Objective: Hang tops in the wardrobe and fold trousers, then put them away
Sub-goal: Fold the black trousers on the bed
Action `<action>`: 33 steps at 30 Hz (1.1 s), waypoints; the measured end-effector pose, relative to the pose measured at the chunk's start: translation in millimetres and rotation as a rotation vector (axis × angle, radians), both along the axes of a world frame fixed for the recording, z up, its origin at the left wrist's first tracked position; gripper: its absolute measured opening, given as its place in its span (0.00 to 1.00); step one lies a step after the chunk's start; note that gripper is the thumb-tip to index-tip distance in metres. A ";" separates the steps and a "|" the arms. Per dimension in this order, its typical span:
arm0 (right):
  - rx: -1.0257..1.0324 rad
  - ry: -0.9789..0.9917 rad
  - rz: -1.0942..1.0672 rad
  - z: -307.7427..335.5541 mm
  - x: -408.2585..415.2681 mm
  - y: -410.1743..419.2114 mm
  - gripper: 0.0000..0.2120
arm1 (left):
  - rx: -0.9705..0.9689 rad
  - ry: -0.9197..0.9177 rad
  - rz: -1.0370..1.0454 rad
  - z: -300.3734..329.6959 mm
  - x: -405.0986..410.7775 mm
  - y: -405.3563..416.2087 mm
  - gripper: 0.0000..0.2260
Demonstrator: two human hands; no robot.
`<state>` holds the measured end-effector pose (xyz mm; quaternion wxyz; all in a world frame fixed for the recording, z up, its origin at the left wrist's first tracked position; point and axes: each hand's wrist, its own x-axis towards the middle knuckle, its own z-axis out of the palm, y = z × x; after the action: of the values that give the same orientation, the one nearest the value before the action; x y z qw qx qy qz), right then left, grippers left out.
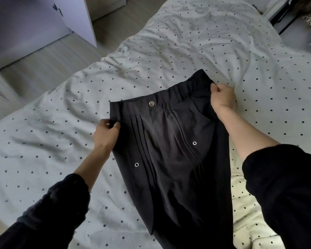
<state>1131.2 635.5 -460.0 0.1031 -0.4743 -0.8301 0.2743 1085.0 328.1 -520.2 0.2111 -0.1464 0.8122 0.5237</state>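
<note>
Black trousers (171, 155) front-up over bed (43, 159), waistband toward bed's far side, legs running off bottom of view. Left hand (106, 135) pinches waistband's left corner, thumb on top, fingers curled under. Right hand (223, 97) grips right end of waistband, fingers closed round fabric. Waistband stretched between both hands. Metal snap (151, 103) at waist centre. Wardrobe door (75, 17) beyond bed's far-left edge. Both sleeves dark.

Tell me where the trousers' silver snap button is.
Head view, centre: the silver snap button sits on the black trousers' waistband, between the left hand and right hand.
</note>
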 end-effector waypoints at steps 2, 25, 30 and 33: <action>-0.002 0.023 0.063 -1.7 3.4 -1.6 0.20 | 0.072 0.006 0.001 3.0 -1.5 3.6 0.18; 0.200 0.247 0.705 -9.9 51.3 -235.4 0.06 | 0.587 -0.262 -0.282 35.4 -8.8 -35.2 0.32; 0.129 0.029 0.945 -13.2 63.7 -231.3 0.14 | 0.416 -0.143 -0.184 34.2 -7.8 -25.9 0.11; 0.288 0.054 0.818 -17.5 98.3 -221.5 0.20 | 0.338 -0.133 -0.094 29.9 -14.1 -19.7 0.05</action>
<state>1229.5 414.0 -477.5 0.0728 -0.0798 -0.9765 0.1863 1070.9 308.4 -490.3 0.3098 -0.1051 0.7031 0.6314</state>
